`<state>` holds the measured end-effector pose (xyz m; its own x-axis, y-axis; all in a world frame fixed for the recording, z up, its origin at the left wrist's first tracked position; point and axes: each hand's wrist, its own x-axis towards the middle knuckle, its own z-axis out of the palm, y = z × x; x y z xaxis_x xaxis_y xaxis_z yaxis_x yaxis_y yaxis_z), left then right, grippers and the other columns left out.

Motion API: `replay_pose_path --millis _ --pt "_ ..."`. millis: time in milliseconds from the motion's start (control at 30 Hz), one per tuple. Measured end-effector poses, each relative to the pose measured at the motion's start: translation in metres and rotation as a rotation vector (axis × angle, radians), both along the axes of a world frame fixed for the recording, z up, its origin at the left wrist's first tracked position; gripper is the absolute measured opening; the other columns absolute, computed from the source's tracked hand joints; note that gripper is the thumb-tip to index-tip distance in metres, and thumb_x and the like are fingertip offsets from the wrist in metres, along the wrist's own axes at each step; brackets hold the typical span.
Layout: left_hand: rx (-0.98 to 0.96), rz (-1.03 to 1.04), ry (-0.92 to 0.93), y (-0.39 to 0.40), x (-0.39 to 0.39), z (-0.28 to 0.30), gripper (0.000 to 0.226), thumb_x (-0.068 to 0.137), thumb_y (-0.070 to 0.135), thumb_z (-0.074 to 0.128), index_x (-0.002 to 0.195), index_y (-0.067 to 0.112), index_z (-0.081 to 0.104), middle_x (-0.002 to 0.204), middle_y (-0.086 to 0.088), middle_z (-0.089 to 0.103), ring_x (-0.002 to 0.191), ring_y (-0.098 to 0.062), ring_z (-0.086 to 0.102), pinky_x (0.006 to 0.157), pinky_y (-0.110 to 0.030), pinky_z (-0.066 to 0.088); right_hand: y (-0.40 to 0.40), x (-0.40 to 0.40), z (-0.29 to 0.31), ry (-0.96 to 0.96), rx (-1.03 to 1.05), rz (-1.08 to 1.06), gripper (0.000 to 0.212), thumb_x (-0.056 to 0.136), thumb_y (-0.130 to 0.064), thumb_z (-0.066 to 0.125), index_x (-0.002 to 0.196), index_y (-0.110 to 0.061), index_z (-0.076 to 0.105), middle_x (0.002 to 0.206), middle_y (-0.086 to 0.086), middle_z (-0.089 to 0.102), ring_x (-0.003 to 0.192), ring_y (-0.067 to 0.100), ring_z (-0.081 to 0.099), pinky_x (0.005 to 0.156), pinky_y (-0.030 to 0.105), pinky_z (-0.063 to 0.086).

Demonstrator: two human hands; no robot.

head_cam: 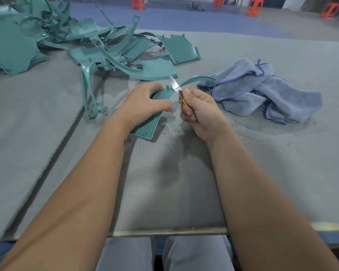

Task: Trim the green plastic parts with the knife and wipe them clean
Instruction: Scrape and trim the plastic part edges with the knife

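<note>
Crowding the held green part (148, 122): piled parts (98, 49), cloth (262, 90); fingers (186, 112) gripping knife (176, 89).

Soft, even light falls from overhead; dim shadows pool under the forearms on the grey felt table (282, 55); faint glare streaks the knife blade (174, 85); wide-angle distortion bends the table's edges; the far orange stools (254, 7) look soft; the centre stays sharp.

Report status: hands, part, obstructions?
Left hand holds green part. Right hand grips knife, blade on part's edge. Nothing in the way.
</note>
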<state>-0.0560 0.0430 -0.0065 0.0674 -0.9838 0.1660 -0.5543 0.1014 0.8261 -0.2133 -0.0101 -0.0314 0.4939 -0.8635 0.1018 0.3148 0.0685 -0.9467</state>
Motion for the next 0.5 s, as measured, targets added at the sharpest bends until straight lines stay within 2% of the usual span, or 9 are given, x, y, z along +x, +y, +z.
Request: replay_pose_path --millis 267,500 --pt "0.006 0.013 0.004 0.0009 -0.0005 -0.0005 0.027 0.06 0.037 0.064 0.082 0.022 0.06 0.083 -0.005 0.061 0.074 -0.017 0.055 0.068 -0.033 0.044 -0.0027 -0.0003 -0.0016 -0.048 0.021 -0.006 0.026 0.103 -0.011 0.041 0.079 -0.006 0.052 0.046 -0.01 0.044 0.036 0.001 0.029 0.05 0.025 0.013" --pt "-0.003 0.017 -0.016 0.0038 -0.0025 0.0006 0.031 0.061 0.037 0.064 0.083 0.016 0.06 0.082 -0.008 0.059 0.074 -0.018 0.053 0.067 -0.032 0.041 -0.0033 -0.0007 -0.0026 -0.084 0.032 -0.01 0.027 0.102 -0.011 0.041 0.079 -0.007 0.054 0.047 -0.009 0.044 0.035 0.001 0.029 0.045 0.019 0.017"
